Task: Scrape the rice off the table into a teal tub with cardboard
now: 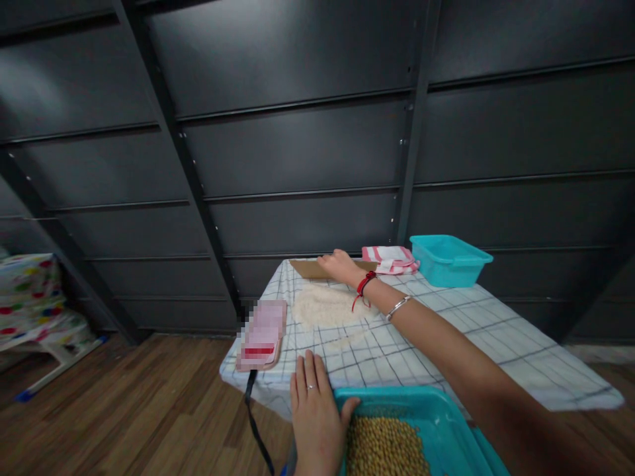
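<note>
My right hand (342, 266) reaches across the table and is closed on the top edge of a brown cardboard piece (308, 269), which stands tilted behind a spread of pale, fine grains (325, 307). A red cord and a silver bangle circle that wrist. Below, my left hand (316, 413) rests with fingers stretched out at the near table edge, its thumb over the corner of a turquoise tub (446, 423). Inside this tub lie many yellowish beans (384, 446).
A checked cloth covers the table (506, 350). A pink phone (262, 334) lies at its left, with a black strap (254, 420) hanging down. Behind are a red-and-white cloth (391, 259) and another turquoise tub (449, 263). A dark panelled wall (307, 152) stands beyond.
</note>
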{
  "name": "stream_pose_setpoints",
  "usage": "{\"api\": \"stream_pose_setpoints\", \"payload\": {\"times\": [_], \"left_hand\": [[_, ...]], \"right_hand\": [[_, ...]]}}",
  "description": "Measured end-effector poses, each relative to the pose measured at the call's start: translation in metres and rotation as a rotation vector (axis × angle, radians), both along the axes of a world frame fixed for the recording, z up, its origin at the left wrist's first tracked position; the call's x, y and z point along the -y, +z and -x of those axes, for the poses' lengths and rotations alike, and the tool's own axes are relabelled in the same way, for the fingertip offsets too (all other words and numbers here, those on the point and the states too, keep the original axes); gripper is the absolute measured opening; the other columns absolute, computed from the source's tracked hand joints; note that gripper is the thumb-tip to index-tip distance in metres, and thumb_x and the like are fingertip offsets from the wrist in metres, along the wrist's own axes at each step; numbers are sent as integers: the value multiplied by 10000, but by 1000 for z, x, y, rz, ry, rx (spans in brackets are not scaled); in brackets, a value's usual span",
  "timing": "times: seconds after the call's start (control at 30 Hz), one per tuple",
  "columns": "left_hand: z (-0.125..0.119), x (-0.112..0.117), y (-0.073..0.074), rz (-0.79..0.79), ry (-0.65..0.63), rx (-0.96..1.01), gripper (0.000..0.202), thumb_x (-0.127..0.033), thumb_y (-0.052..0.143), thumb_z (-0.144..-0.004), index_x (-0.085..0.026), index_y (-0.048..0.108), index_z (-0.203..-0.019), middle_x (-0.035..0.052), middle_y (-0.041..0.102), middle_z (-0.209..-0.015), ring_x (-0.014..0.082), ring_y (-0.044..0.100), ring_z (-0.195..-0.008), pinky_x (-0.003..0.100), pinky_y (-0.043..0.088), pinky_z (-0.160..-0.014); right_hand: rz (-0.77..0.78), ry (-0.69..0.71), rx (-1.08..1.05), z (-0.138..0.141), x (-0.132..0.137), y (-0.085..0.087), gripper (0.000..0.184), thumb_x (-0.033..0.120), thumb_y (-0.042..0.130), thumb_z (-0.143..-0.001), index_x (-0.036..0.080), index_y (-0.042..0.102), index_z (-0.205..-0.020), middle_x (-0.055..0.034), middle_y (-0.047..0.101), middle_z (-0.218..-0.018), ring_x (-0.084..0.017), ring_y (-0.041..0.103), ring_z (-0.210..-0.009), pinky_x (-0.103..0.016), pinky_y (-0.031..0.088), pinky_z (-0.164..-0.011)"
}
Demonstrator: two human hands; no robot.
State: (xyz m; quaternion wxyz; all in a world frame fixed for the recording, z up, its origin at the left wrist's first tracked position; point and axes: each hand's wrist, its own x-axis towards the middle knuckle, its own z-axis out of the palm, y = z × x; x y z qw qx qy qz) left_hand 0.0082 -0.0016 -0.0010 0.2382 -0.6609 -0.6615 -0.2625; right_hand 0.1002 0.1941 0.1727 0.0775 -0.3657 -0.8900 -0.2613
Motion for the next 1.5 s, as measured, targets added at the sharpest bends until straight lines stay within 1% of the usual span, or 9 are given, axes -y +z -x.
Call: {"api": "stream_pose_setpoints", "payload": {"times": [0.13, 0.27, 0.43, 0.6, 0.77, 0.9, 1.13, 1.3, 1.5], "left_hand": [[0, 0, 1, -9, -8, -11, 707, -505, 558, -712, -14, 469, -1213, 233, 492, -1265, 370, 397, -1191, 504, 376, -932], [0, 1, 2, -5, 4, -18, 683, -474, 580, -704, -29, 476, -1212, 215, 501, -1264, 359, 401, -1193, 488, 365, -947], [0, 1, 1, 3, -1, -3, 680, -481, 572, -710, -38, 475, -1217, 217, 489, -1275, 365, 385, -1204, 498, 356, -951], [-1, 1, 2, 7, -1, 27, 685, -520, 532, -727, -39, 481, -1212, 209, 496, -1273, 360, 395, -1199, 500, 361, -948], [0, 1, 2, 2, 9, 1, 683, -519, 547, -718, -45, 490, -1206, 201, 501, -1273, 354, 409, -1193, 481, 362, -954], [0, 1, -1, 10, 10, -17, 696, -524, 529, -726, -48, 464, -1229, 210, 491, -1280, 355, 395, -1206, 494, 351, -961], [2, 1, 0, -17, -11, -66, 719, -539, 533, -719, -22, 473, -1214, 228, 513, -1247, 368, 430, -1168, 492, 374, -933], [3, 0, 0, -22, -20, -62, 709, -551, 496, -741, -21, 475, -1212, 230, 505, -1253, 367, 419, -1175, 496, 372, -931], [2, 0, 0, -24, -8, -63, 701, -559, 488, -742, -35, 484, -1207, 219, 514, -1249, 361, 418, -1176, 492, 377, -923]], "right_hand": [[17, 60, -5, -5, 5, -4, 219, 90, 404, -864, 123, 571, -1002, -114, 659, -953, -171, 599, -826, -284, 335, -691], [29, 104, -22, -18, 7, 3, 234, 100, 414, -863, 143, 576, -1025, -82, 666, -948, -161, 587, -810, -278, 319, -695], [8, 122, -102, -22, -1, 8, 280, 74, 389, -861, 119, 554, -1083, -104, 654, -964, -163, 569, -809, -291, 307, -721], [29, 189, -112, -15, -11, -1, 282, 9, 419, -805, 139, 592, -986, -76, 666, -916, -148, 563, -813, -276, 308, -742], [36, 198, -115, -33, -13, -6, 358, -38, 429, -736, 168, 601, -973, -44, 673, -938, -140, 569, -812, -267, 330, -743], [11, 136, -124, -58, -10, 0, 362, -9, 415, -760, 177, 588, -1018, -44, 667, -977, -146, 577, -835, -277, 335, -756], [-15, -104, -69, -87, 7, 20, 248, 84, 412, -830, 91, 583, -1009, -153, 659, -944, -201, 604, -814, -299, 343, -696], [44, -204, 4, -75, 13, 22, 187, 136, 453, -828, 81, 624, -882, -166, 668, -829, -232, 628, -773, -293, 370, -618], [83, -210, 25, -51, 25, 20, 214, 181, 455, -840, 90, 633, -918, -158, 672, -877, -220, 635, -790, -271, 401, -603]]}}
